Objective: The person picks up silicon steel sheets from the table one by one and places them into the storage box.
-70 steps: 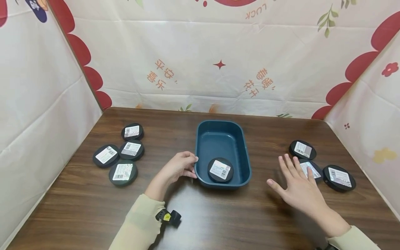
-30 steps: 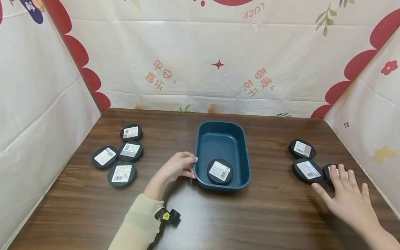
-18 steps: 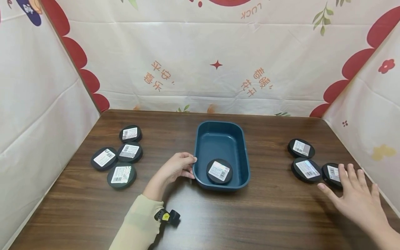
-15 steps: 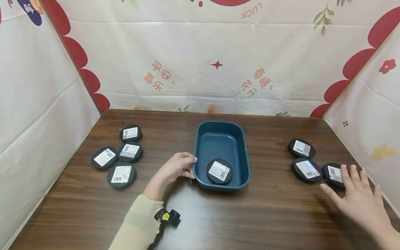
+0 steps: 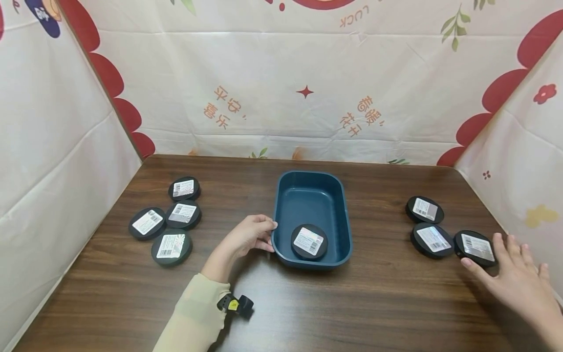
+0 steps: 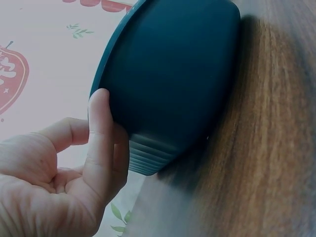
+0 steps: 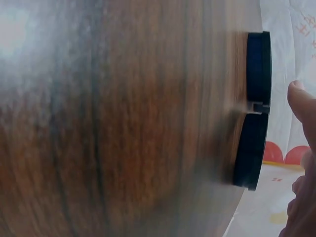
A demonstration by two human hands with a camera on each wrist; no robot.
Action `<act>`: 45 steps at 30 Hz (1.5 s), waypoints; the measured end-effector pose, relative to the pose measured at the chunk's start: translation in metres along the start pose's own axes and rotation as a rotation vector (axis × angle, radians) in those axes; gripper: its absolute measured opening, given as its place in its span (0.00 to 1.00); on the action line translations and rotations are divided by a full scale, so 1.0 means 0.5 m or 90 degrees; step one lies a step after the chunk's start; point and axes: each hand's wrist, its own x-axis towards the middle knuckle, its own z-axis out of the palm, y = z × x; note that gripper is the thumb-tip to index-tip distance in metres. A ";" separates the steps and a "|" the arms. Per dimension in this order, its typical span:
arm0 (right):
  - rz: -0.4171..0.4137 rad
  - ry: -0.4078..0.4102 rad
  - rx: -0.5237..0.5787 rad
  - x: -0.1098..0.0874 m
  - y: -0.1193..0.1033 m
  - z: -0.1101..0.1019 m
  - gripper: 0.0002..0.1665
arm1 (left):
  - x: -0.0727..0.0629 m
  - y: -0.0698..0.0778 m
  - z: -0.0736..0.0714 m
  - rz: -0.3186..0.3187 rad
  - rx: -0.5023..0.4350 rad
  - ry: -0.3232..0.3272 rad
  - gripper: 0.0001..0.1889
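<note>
My left hand [image 5: 249, 235] pinches the left rim of a dark teal plastic bin [image 5: 310, 199], thumb on the rim and fingers against the outer wall in the left wrist view. Inside the bin, toward its near end, lies a round flat black case [image 5: 310, 242] with a white barcode label. At the right, my right hand [image 5: 516, 278] hovers with fingers spread, fingertips by the right edge of a similar black case [image 5: 476, 248]. Two more cases, a near one [image 5: 433, 240] and a far one [image 5: 424, 209], sit beside it. Nothing is in the right hand [image 7: 307, 123].
Several more labelled black cases, one of them the nearest case [image 5: 172, 247], lie grouped on the left of the brown wooden table [image 5: 308, 313]. Printed white cloth [image 5: 272, 63] hangs behind the table and along both sides. A black wrist camera [image 5: 237, 304] sits on the left sleeve.
My right hand has moved rightward from over the middle right case, passing the rightmost case and uncovering its label. The left hand keeps its grip on the bin, and the cases have stayed put.
</note>
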 end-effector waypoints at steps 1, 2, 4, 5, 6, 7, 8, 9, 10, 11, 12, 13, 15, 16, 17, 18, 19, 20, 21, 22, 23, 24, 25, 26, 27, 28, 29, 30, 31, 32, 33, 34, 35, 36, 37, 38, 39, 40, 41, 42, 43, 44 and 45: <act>0.001 -0.002 0.002 0.002 0.002 0.000 0.58 | 0.000 0.000 0.000 0.000 0.000 0.000 0.12; 0.002 -0.003 0.003 0.004 0.004 0.001 0.58 | -0.001 0.000 -0.001 0.001 0.000 0.001 0.12; 0.002 -0.004 0.008 0.006 0.009 0.003 0.58 | -0.002 0.000 -0.001 0.001 0.001 0.003 0.11; 0.001 -0.005 0.010 0.007 0.012 0.005 0.58 | -0.002 0.001 -0.001 0.000 0.002 0.003 0.12; 0.001 -0.006 0.012 0.007 0.015 0.006 0.58 | -0.003 0.001 -0.002 0.000 0.002 0.003 0.12; 0.001 -0.007 0.014 0.007 0.019 0.008 0.59 | -0.003 0.002 -0.002 -0.001 0.004 0.003 0.13; 0.000 -0.009 0.016 0.007 0.022 0.010 0.59 | -0.003 0.002 -0.002 -0.002 0.006 0.003 0.13; 0.000 -0.010 0.018 0.007 0.024 0.011 0.59 | -0.003 0.003 -0.001 -0.003 0.007 0.002 0.14; 0.002 -0.011 0.019 0.008 0.026 0.012 0.59 | -0.003 0.003 -0.001 -0.004 0.008 0.001 0.15; 0.002 -0.011 0.020 0.009 0.028 0.013 0.60 | -0.002 0.003 -0.001 -0.004 0.009 0.000 0.15; 0.000 -0.010 0.022 0.011 0.030 0.014 0.60 | -0.002 0.004 -0.001 -0.004 0.011 0.001 0.15; -0.005 -0.005 0.027 0.015 0.031 0.013 0.60 | -0.001 0.004 -0.001 -0.003 0.012 0.001 0.15; -0.013 0.007 0.042 0.022 0.033 0.013 0.60 | 0.000 0.005 -0.002 -0.001 0.012 0.004 0.15; -0.019 0.014 0.051 0.025 0.035 0.013 0.60 | 0.001 0.006 -0.002 0.000 0.012 0.006 0.15; -0.024 0.019 0.060 0.028 0.036 0.013 0.60 | 0.001 0.006 -0.002 0.001 0.012 0.007 0.14; -0.031 0.023 0.071 0.030 0.038 0.014 0.59 | 0.001 0.007 -0.002 0.001 0.011 0.007 0.14; -0.035 0.026 0.081 0.032 0.040 0.015 0.59 | 0.001 0.007 -0.002 0.001 0.009 0.007 0.14; -0.036 0.026 0.090 0.032 0.042 0.016 0.60 | 0.000 0.007 -0.001 -0.001 0.008 0.006 0.14; -0.038 0.023 0.097 0.033 0.044 0.017 0.60 | 0.000 0.007 -0.001 -0.003 0.009 0.005 0.14; -0.040 0.021 0.104 0.034 0.046 0.018 0.60 | 0.000 0.007 0.000 -0.006 0.008 0.003 0.14; -0.039 0.016 0.109 0.035 0.048 0.018 0.60 | -0.001 0.006 0.000 -0.007 0.009 0.002 0.14; -0.039 0.013 0.115 0.036 0.051 0.018 0.60 | -0.001 0.006 0.000 -0.008 0.010 0.002 0.14; -0.037 0.009 0.120 0.037 0.053 0.019 0.60 | -0.001 0.006 0.001 -0.008 0.011 0.003 0.14; -0.035 0.006 0.123 0.039 0.055 0.019 0.60 | 0.000 0.006 0.001 -0.007 0.012 0.004 0.14; -0.034 0.003 0.128 0.040 0.057 0.019 0.60 | 0.000 0.006 0.001 -0.006 0.013 0.006 0.14; -0.033 0.001 0.133 0.042 0.058 0.019 0.60 | 0.000 0.006 0.001 -0.004 0.014 0.007 0.14; -0.030 -0.001 0.136 0.044 0.060 0.019 0.61 | 0.001 0.006 0.001 -0.002 0.014 0.008 0.14; -0.027 -0.003 0.140 0.044 0.061 0.020 0.61 | 0.001 0.006 0.001 -0.001 0.014 0.008 0.14; -0.022 -0.007 0.143 0.045 0.063 0.020 0.61 | 0.001 0.006 0.001 -0.001 0.013 0.008 0.14; -0.018 -0.011 0.148 0.045 0.064 0.019 0.61 | 0.001 0.006 0.001 -0.002 0.014 0.007 0.14; -0.013 -0.014 0.153 0.044 0.066 0.018 0.61 | 0.001 0.006 0.001 -0.004 0.013 0.006 0.14; -0.008 -0.019 0.156 0.044 0.067 0.016 0.61 | 0.000 0.006 0.002 -0.005 0.012 0.005 0.14; -0.002 -0.024 0.159 0.044 0.068 0.014 0.61 | 0.000 0.005 0.002 -0.006 0.012 0.004 0.15; 0.003 -0.029 0.163 0.044 0.068 0.012 0.62 | -0.001 0.005 0.002 -0.006 0.011 0.004 0.15; 0.008 -0.033 0.164 0.045 0.069 0.011 0.62 | -0.001 0.004 0.002 -0.006 0.011 0.004 0.15; 0.009 -0.035 0.167 0.047 0.069 0.009 0.62 | -0.001 0.004 0.002 -0.005 0.011 0.005 0.15; 0.009 -0.037 0.169 0.048 0.069 0.009 0.62 | -0.001 0.003 0.001 -0.005 0.010 0.006 0.15; 0.006 -0.038 0.172 0.050 0.068 0.010 0.62 | -0.001 0.003 0.001 -0.003 0.010 0.007 0.15; 0.006 -0.040 0.172 0.052 0.068 0.012 0.63 | -0.001 0.002 0.000 -0.002 0.010 0.008 0.15; 0.008 -0.043 0.175 0.054 0.067 0.014 0.63 | -0.001 0.002 0.000 -0.002 0.010 0.008 0.15; 0.015 -0.049 0.177 0.057 0.067 0.016 0.64 | -0.001 0.001 -0.001 -0.002 0.009 0.008 0.15; 0.022 -0.057 0.179 0.058 0.066 0.018 0.64 | 0.000 0.001 -0.001 -0.003 0.008 0.008 0.14; 0.029 -0.063 0.183 0.060 0.066 0.021 0.64 | 0.000 0.000 -0.002 -0.003 0.008 0.008 0.14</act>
